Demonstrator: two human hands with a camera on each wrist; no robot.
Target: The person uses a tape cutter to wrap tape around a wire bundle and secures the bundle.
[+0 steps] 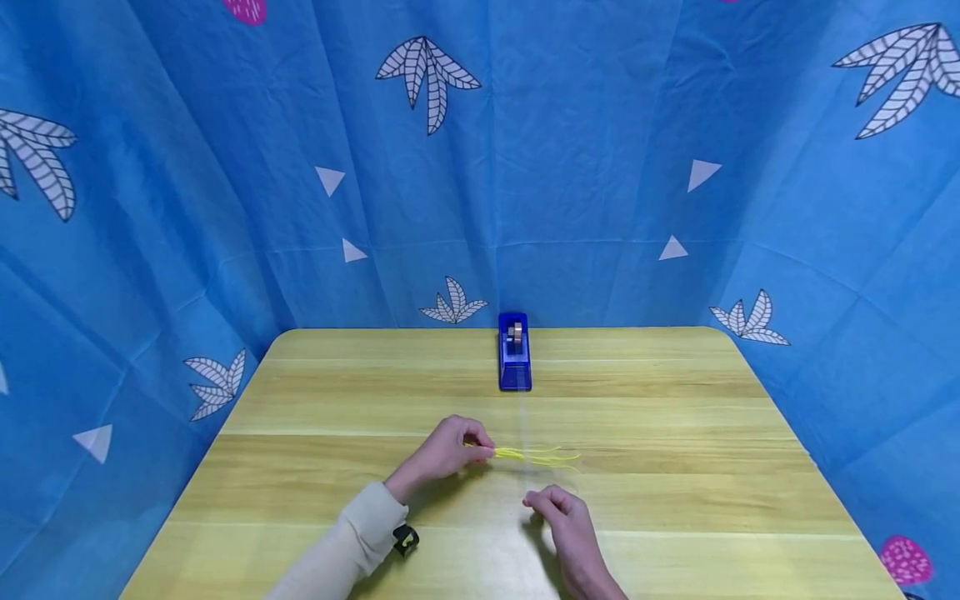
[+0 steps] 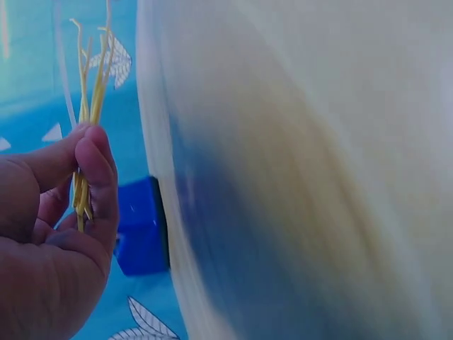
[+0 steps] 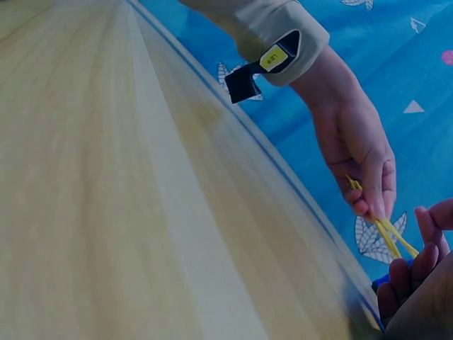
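My left hand [image 1: 447, 450] pinches a bundle of thin yellow strings [image 1: 536, 455] between thumb and fingers. Its loose ends fan out to the right; in the left wrist view the short ends of the strings [image 2: 81, 202] poke out below the fingers. A strip of clear tape [image 1: 523, 425] runs from the blue tape dispenser [image 1: 514, 379] toward me and crosses the strings in the head view. At the strip's near end my right hand [image 1: 567, 525] pinches the tape between thumb and forefinger. Part of the right hand [image 3: 417, 283] shows in the right wrist view.
The dispenser stands at the far edge of the wooden table [image 1: 337, 392], with its roll of tape [image 1: 517, 332] at the back. A blue patterned curtain [image 1: 585, 167] hangs behind and on both sides. A black strap [image 1: 406, 539] sits at my left cuff.
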